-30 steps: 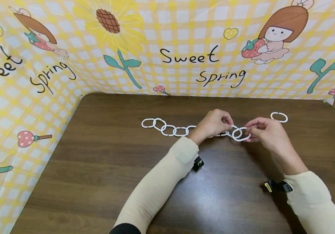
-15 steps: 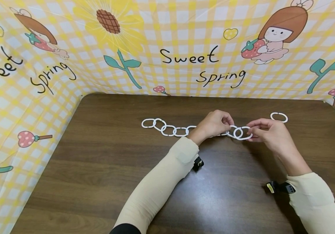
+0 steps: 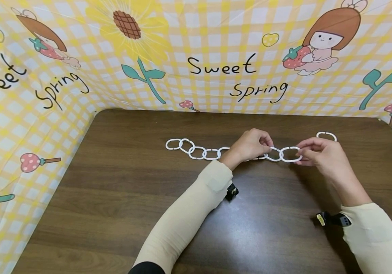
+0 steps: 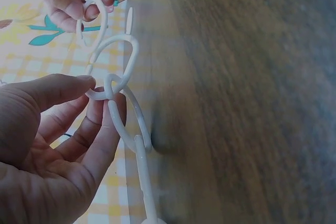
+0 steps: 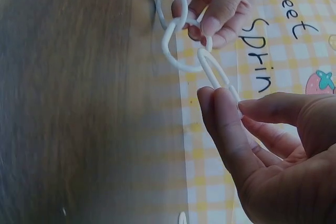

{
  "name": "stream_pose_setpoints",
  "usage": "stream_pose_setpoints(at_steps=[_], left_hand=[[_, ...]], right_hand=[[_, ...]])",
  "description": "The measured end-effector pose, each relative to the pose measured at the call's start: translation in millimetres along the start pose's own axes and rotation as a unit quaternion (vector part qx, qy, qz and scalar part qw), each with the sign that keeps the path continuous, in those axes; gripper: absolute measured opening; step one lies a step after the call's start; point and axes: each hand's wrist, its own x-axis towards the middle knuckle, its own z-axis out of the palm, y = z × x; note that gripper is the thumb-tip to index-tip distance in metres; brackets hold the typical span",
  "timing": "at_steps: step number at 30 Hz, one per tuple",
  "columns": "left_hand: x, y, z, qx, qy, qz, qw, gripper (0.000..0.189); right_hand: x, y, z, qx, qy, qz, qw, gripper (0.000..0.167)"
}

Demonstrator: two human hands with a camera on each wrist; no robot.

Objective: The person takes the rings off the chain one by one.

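Observation:
A chain of white plastic links (image 3: 197, 158) runs across the table's far half, its left part lying on the wood. My left hand (image 3: 250, 144) pinches a link (image 4: 136, 51) near the chain's right end between thumb and fingers, and covers some of the links in the head view. Beyond it, the end link (image 3: 290, 161) hooks through that link. The thumb and fingers of my right hand (image 3: 327, 156) pinch the end link's right side. In the right wrist view the end link (image 5: 211, 67) slants from the fingertips toward the held link.
A loose white link (image 3: 326, 133) lies behind my right hand, partly hidden by it. The brown wooden table (image 3: 113, 198) meets a yellow checked cloth (image 3: 216, 45) printed with cartoons at its back and sides. Each wrist carries a small black camera.
My right hand has drawn the end link to the right, so it overlaps its neighbour less and the joint lies stretched out. My left hand has stayed in place.

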Motion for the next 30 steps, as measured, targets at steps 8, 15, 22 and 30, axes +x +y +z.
stream_pose_setpoints(at_steps=[8,15,22,30], left_hand=[[1.1,-1.1,1.0,-0.002,-0.003,-0.001,1.0000,0.004],[-0.5,1.1,-1.1,-0.008,-0.005,-0.002,1.0000,0.004],[-0.1,1.1,-1.6,-0.001,-0.007,-0.002,1.0000,0.004],[0.5,0.5,-0.9,0.002,-0.005,-0.002,1.0000,0.005]], right_hand=[[-2.2,10.5,-25.8,0.124,0.015,0.009,0.9922,0.035],[-3.0,20.0,-55.7,0.158,0.047,0.018,0.9862,0.032],[-4.6,26.1,-81.5,0.096,0.098,0.048,0.9894,0.037],[-3.4,35.9,-102.9,0.066,0.122,0.062,0.9884,0.045]])
